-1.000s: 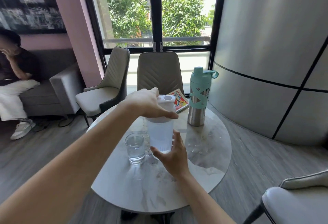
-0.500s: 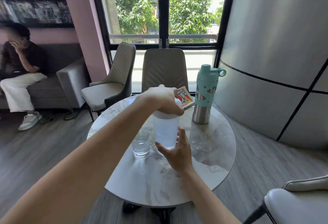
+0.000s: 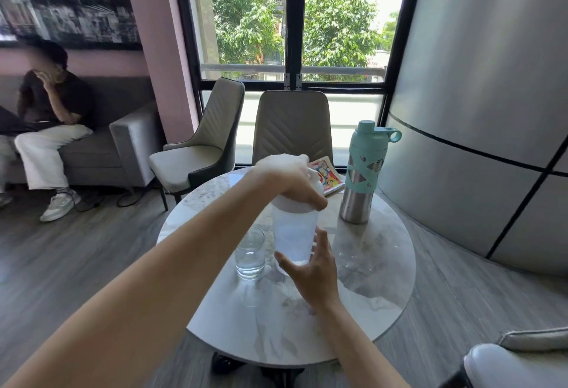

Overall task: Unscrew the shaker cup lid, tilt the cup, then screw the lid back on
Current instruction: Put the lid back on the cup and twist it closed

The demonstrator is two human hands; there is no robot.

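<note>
A translucent white shaker cup [image 3: 294, 234] stands upright on the round marble table [image 3: 368, 280]. Its white lid [image 3: 316, 187] sits on top, mostly covered by my left hand [image 3: 292, 178], which grips it from above. My right hand [image 3: 313, 267] wraps around the lower part of the cup from the near side, thumb on the left and fingers on the right.
A clear glass [image 3: 249, 253] with water stands just left of the cup. A steel bottle with a teal lid [image 3: 364, 172] and a colourful book [image 3: 329, 175] lie at the back. Chairs [image 3: 292, 126] surround the table. A person [image 3: 52, 123] sits on a sofa at left.
My left hand has settled more fully over the lid, hiding most of it. My right hand has closed in around the cup's base. The view has shifted slightly.
</note>
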